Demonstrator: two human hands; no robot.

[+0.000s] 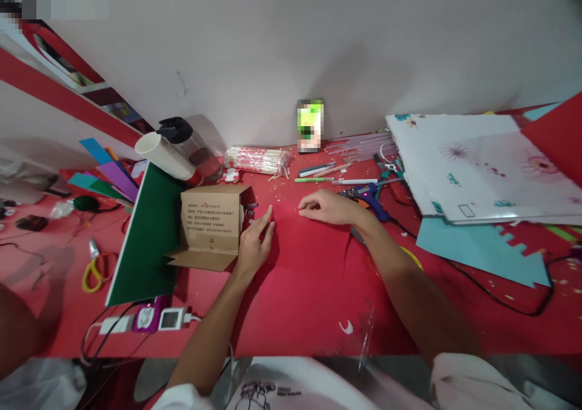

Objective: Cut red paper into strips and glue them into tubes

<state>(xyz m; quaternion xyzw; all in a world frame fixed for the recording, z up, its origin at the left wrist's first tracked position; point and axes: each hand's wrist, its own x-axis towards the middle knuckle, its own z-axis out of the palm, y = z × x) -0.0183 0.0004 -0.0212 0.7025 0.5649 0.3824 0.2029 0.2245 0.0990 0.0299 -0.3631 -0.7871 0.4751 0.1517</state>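
A sheet of red paper lies in front of me on a table of nearly the same red, so its edges are hard to follow. My left hand rests at the sheet's left side, fingers stretched out and slightly apart, holding nothing. Over the far right part of the paper is my right hand, with its fingers bent inward and their tips close together. Whatever these fingertips may hold is too small or hidden to make out. Just beyond my right wrist lies a blue glue gun.
An opened cardboard box stands left beside an upright green board. Behind are a bottle, a paper cup and wrapped sticks. Right lie white foam boards and blue paper. Yellow-handled scissors lie far left.
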